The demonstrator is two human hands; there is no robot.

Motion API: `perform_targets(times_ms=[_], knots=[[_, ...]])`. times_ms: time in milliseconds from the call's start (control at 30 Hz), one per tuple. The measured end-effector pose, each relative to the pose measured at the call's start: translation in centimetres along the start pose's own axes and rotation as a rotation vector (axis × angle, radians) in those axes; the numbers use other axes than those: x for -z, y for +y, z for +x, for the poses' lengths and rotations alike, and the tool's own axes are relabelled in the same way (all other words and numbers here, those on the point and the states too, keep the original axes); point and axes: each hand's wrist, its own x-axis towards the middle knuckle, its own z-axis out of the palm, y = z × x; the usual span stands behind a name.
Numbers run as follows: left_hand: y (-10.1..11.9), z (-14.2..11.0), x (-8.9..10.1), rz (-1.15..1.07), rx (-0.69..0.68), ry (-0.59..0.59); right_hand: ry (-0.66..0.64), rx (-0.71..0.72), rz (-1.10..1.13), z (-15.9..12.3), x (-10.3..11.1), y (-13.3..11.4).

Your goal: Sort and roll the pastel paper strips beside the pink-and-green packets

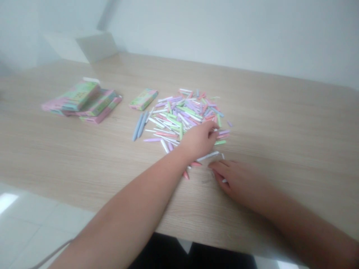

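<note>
A loose pile of slim pastel pens [179,117], in white, lilac, green, pink and blue, lies in the middle of the table. My left hand [200,138] reaches into its near right side, fingers curled down; what they grip is hidden. Lower right, my right hand [234,179] rests on the table with thumb and fingers close together at a clear plastic piece [214,154], whose outline is faint and blurred. A small white tip [224,181] shows under that hand. Two blue pens [139,125] lie side by side at the pile's left.
One flat pastel box [144,99] lies behind the blue pens. Several similar boxes [84,99] are stacked further left. At the back left stands a white box [97,45] near the wall. The wooden table's [84,160] front edge runs before me.
</note>
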Motion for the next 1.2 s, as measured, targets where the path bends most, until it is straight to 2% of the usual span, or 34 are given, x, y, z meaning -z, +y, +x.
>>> perform_targets(times_ms=[133,400,533,800,1000,1200], knots=[[0.1,0.0,0.0,-0.006,0.002,-0.002,0.019,-0.059,-0.061,0.0,0.2,-0.4],[0.1,0.0,0.0,-0.015,-0.002,-0.004,-0.013,-0.040,-0.050,0.2,-0.1,0.0],[0.1,0.0,0.0,-0.012,0.001,-0.002,0.007,-0.075,-0.060,-0.1,0.6,0.1],[0.5,0.0,0.2,-0.006,0.014,-0.007,-0.026,-0.102,-0.136,-1.5,2.5,2.4],[0.6,0.0,0.2,-0.013,0.023,-0.015,-0.057,-0.179,-0.156,-1.7,2.6,3.5],[0.5,0.0,0.2,-0.012,0.007,-0.008,-0.092,-0.160,-0.129,-1.2,2.4,3.4]])
